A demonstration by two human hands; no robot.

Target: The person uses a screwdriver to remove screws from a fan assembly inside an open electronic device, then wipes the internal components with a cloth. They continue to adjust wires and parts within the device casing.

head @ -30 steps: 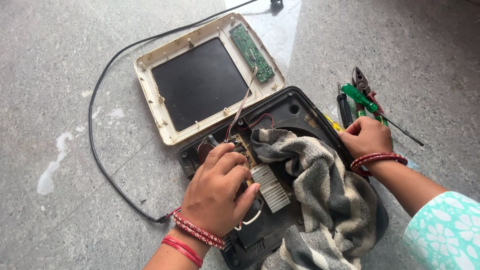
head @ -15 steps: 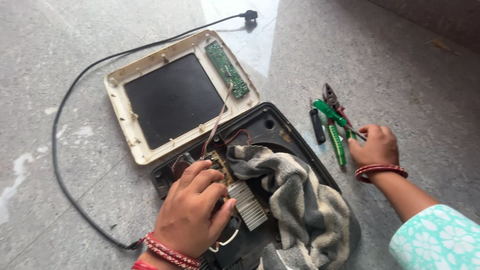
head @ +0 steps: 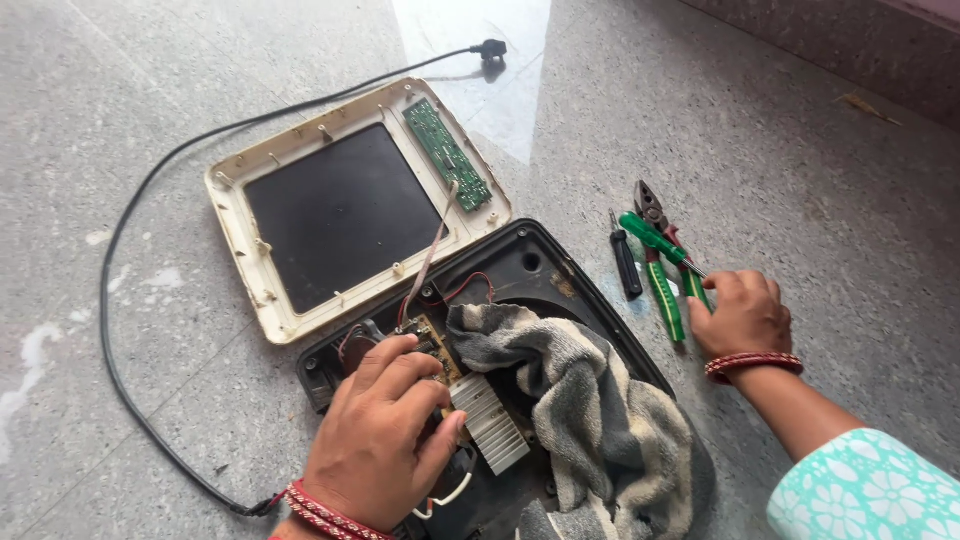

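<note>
An opened induction cooktop lies on the floor. Its black base holds a circuit board with a silver heat sink and a grey striped cloth. My left hand presses down on the circuit board beside the heat sink, fingers curled over the parts. My right hand rests on the floor at the tools, fingers closed around the green-handled screwdriver. Green-handled pliers lie under it.
The cream top cover with black glass lies upside down at the back left, a green control board on its edge, wired to the base. A black screwdriver lies beside the pliers. The black power cord loops left; its plug lies far back.
My right hand has left the cooktop's edge and moved right onto the tools, closing on the green screwdriver. The view has shifted. My left hand stays on the circuit board.
</note>
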